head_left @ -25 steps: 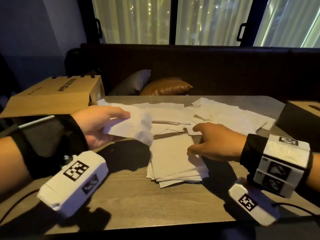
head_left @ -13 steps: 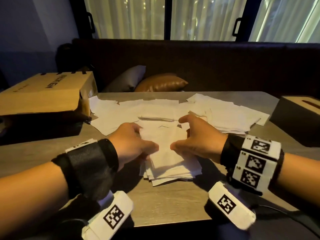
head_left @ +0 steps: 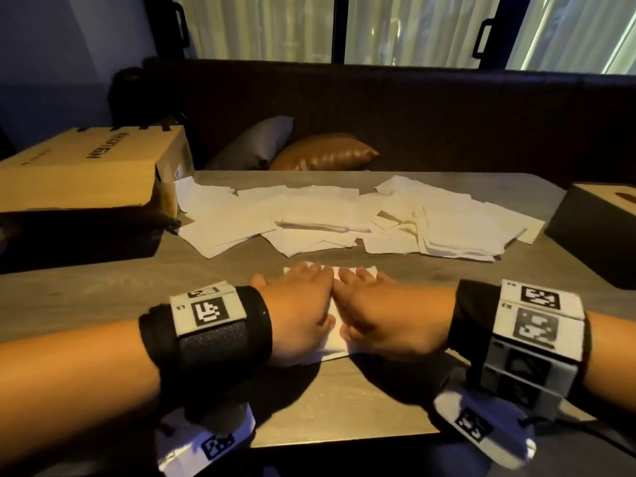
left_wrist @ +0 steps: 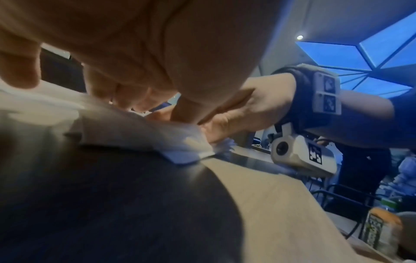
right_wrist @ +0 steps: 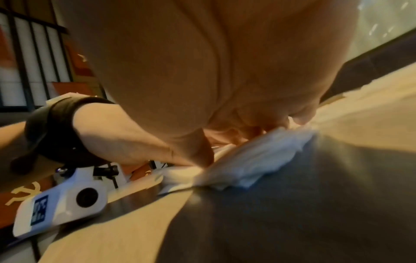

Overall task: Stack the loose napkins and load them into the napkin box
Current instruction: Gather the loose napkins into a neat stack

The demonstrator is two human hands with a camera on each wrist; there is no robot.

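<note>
A squared stack of white napkins point(head_left: 334, 343) lies on the wooden table point(head_left: 344, 404) near its front edge, mostly covered by my hands. My left hand point(head_left: 303, 311) and right hand point(head_left: 382, 315) sit side by side on top of it, fingers reaching forward to its far edge, thumbs meeting in the middle. In the left wrist view the stack point(left_wrist: 135, 131) rests flat under fingertips and thumb; the right wrist view shows the stack point(right_wrist: 258, 156) likewise. Loose napkins point(head_left: 344, 218) are spread across the table behind. The dark napkin box point(head_left: 599, 228) stands at the right edge.
A brown cardboard box point(head_left: 86, 166) lies at the back left, touching the loose napkins. A dark bench with a grey cushion point(head_left: 251, 142) and a brown cushion point(head_left: 323, 153) runs behind the table. Bare wood shows between the stack and the spread.
My left hand laid the napkin it held onto the stack. Both hands then closed in from the stack's sides and now lie flat on top of it, side by side.
</note>
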